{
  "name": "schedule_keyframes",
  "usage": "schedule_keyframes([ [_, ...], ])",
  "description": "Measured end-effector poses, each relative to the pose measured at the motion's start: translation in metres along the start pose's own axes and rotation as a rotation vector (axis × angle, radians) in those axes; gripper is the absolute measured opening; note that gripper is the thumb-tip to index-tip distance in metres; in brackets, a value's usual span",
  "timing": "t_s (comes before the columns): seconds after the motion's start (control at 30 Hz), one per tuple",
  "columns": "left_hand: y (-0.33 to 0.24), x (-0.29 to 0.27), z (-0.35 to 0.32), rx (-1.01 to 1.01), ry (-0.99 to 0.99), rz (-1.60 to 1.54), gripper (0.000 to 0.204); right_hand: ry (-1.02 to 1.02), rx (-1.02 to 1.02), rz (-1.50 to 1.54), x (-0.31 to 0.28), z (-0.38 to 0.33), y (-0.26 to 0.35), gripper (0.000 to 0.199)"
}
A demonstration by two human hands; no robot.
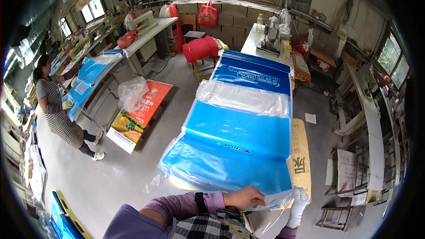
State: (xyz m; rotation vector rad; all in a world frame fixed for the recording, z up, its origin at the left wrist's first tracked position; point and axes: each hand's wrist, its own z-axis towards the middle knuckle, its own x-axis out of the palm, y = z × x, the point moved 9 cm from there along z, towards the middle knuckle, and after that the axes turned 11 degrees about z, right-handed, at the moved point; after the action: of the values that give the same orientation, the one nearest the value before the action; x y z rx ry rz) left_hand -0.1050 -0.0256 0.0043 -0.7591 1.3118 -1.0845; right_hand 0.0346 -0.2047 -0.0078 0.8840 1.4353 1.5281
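Observation:
Before me lies a stack of blue plastic sacks, with a strip of clear film across its upper part. My left hand, bare below a purple sleeve, is closed on clear plastic film at the stack's near edge. To its right, my right hand in a white glove is closed at the other end of the same film. The film stretches between the two hands, and its inner folds are hard to make out.
A yellow-brown paper sack lies beside the stack on the right. Left on the floor are an orange printed sack and crumpled clear plastic. Another person stands at a far-left table. A sewing machine stands beyond the stack.

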Motion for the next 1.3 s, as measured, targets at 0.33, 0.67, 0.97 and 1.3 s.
schedule_keyframes([
  [0.33, 0.05, 0.005, 0.005, -0.338, 0.038, -0.009, 0.033, -0.664, -0.141, 0.21, -0.023, -0.037, 0.021, 0.017],
  [0.67, 0.023, 0.005, 0.01, -0.203, -0.059, -0.262, 0.03, -0.406, -0.027, -0.048, 0.048, -0.091, 0.08, 0.014],
  [0.97, 0.011, -0.003, 0.026, -0.28, -0.188, -0.22, 0.03, -0.053, 0.134, 0.226, 0.099, -0.056, 0.048, 0.051],
  [1.3, 0.014, -0.018, 0.029, -0.067, -0.161, -0.12, 0.024, -0.229, 0.086, 0.275, 0.072, -0.046, 0.03, 0.007],
])
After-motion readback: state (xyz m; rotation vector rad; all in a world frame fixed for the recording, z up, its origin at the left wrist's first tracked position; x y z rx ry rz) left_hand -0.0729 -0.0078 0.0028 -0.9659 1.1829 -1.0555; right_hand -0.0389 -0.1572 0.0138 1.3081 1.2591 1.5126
